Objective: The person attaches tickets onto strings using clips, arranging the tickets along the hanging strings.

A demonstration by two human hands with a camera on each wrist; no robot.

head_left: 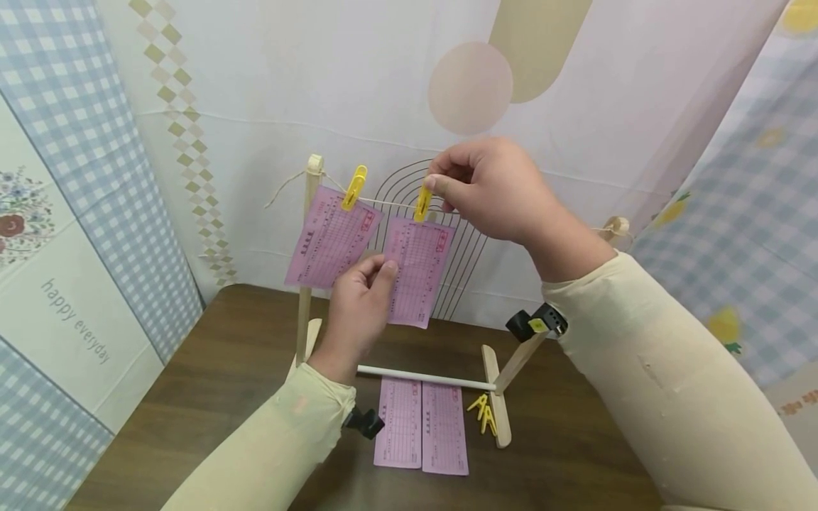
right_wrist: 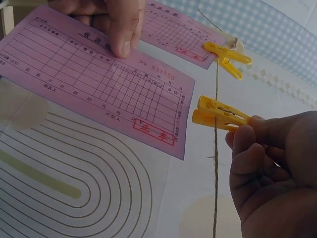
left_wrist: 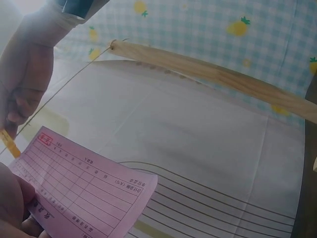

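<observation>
Between thumb and fingers my left hand (head_left: 361, 301) pinches the left edge of a pink receipt slip (head_left: 422, 273), held up just under the string. My right hand (head_left: 495, 188) pinches the handle end of a yellow clothespin (right_wrist: 220, 115), whose jaws straddle the string (right_wrist: 216, 173). In the right wrist view a small gap separates that clothespin from the slip. To the left, a second pink slip (head_left: 332, 238) hangs from the string under another yellow clothespin (head_left: 354, 187).
The string spans two wooden posts (head_left: 305, 312) joined by a white rod (head_left: 428, 377). Two more pink slips (head_left: 445, 429) lie side by side on the brown table (head_left: 211, 397). Yellow clothespins (head_left: 483, 413) lie by the right wooden foot (head_left: 496, 397).
</observation>
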